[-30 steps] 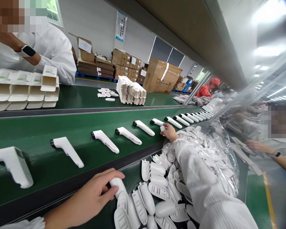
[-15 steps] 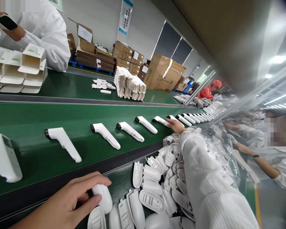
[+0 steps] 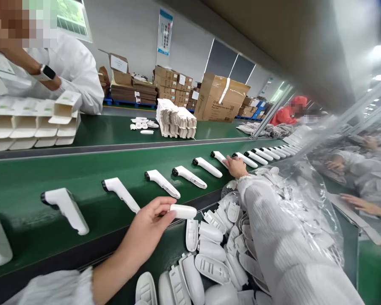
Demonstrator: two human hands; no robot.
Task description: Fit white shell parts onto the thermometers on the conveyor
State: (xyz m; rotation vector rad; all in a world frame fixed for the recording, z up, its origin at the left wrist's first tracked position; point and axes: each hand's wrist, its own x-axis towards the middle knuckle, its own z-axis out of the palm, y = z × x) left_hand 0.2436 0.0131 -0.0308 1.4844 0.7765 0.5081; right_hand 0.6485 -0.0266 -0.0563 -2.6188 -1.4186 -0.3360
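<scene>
My left hand [image 3: 154, 222] pinches a white plastic battery cover [image 3: 183, 211] between thumb and fingers, just above the belt's near edge. Farther out, the fingers of my right hand [image 3: 237, 167] are closed at the lower end of a white infrared thermometer [image 3: 218, 156] with a black tip; my hand hides part of its handle. Several more thermometers lie in a row along the green belt, including one thermometer [image 3: 161, 182] just beyond my left hand. Below both hands is a pile of loose white covers [image 3: 212, 267], some with the ribbed inside facing up.
A clear plastic bag [image 3: 317, 212] of white parts lies right of my right sleeve. Across the green conveyor belt [image 3: 92, 169] stand open white boxes [image 3: 34, 125], stacked white cartons [image 3: 176, 120] and a large cardboard box [image 3: 222, 97]. Co-workers sit at far left and right.
My left hand has lifted the cover from the pile and carried it up and right toward the belt. My right hand has closed in on a thermometer's handle. The view has shifted slightly.
</scene>
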